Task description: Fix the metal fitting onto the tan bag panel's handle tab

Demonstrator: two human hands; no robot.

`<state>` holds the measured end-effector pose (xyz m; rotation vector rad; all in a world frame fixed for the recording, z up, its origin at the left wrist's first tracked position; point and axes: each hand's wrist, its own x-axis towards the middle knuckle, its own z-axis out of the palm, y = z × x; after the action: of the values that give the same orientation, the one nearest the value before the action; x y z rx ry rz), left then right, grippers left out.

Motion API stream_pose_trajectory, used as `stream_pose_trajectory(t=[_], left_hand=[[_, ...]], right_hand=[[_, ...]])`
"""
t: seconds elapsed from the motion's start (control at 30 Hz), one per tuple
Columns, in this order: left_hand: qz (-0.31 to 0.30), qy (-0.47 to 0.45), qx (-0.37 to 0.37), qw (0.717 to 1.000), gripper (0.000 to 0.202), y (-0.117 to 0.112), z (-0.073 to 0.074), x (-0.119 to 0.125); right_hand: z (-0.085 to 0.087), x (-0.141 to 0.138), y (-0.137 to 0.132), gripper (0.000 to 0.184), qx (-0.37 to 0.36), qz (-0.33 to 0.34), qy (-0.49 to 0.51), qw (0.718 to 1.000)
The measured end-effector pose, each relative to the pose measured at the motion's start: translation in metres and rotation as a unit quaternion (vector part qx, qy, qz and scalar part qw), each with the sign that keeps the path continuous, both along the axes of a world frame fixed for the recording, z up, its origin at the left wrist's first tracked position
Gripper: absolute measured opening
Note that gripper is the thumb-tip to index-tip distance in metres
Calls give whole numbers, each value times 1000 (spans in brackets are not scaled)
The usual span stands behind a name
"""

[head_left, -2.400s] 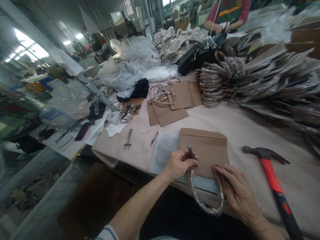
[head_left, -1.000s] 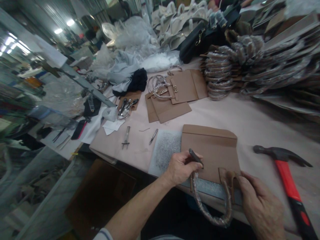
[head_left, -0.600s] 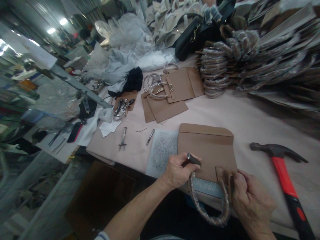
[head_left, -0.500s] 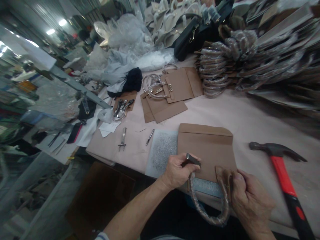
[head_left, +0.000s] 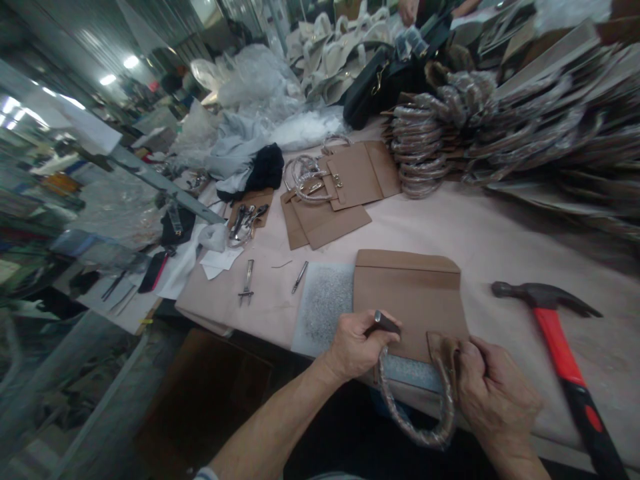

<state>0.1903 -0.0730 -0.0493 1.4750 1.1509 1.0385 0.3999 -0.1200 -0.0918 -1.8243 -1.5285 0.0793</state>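
My left hand (head_left: 350, 348) is closed around a short dark metal rod (head_left: 385, 323), which lies over the lower edge of a brown leather bag panel (head_left: 407, 297). My right hand (head_left: 497, 390) pinches the folded leather tab (head_left: 439, 347) at the panel's lower right corner. A plastic-wrapped round bag handle (head_left: 420, 437) loops down between both hands, past the table's front edge. Beneath the panel lies a speckled grey slab (head_left: 323, 303). Right of my right hand lies a claw hammer (head_left: 560, 340) with a red and black grip.
Left of the slab are a thin metal punch (head_left: 299, 277) and a pronged metal tool (head_left: 247, 283). Further back lie brown bag pieces (head_left: 350, 177) with wrapped handles. Stacked bag parts (head_left: 530, 133) fill the back right. Another person's hand (head_left: 408, 11) shows at the top.
The view has shifted slightly, so the table and hammer sit a little differently in the picture. Both hands keep the same hold on the rod and the leather tab.
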Motion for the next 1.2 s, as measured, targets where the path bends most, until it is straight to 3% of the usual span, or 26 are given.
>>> stream_pose_trajectory(t=[0.17, 0.33, 0.5, 0.6, 0.77, 0.97, 1.2], left_hand=[[-3, 21, 26, 999, 11, 0, 1, 3], [21, 55, 81, 995, 9, 0, -4, 9], [-35, 91, 123, 988, 8, 5, -4, 7], [-57, 99, 116, 987, 8, 9, 1, 5], [-39, 115, 110, 986, 7, 8, 1, 8], [-70, 140, 164, 974, 9, 7, -3, 9], [-73, 95, 118, 986, 6, 14, 1, 8]], right_hand=[[-1, 2, 0, 34, -5, -3, 15, 1000], [-1, 2, 2, 37, 39, -3, -1, 999], [0, 1, 2, 38, 27, -3, -2, 1000], [0, 1, 2, 37, 34, -2, -11, 999], [-5, 2, 1, 37, 38, -1, -16, 999], [-4, 3, 0, 39, 32, -1, -8, 999], [-4, 2, 2, 41, 31, -5, -2, 999]])
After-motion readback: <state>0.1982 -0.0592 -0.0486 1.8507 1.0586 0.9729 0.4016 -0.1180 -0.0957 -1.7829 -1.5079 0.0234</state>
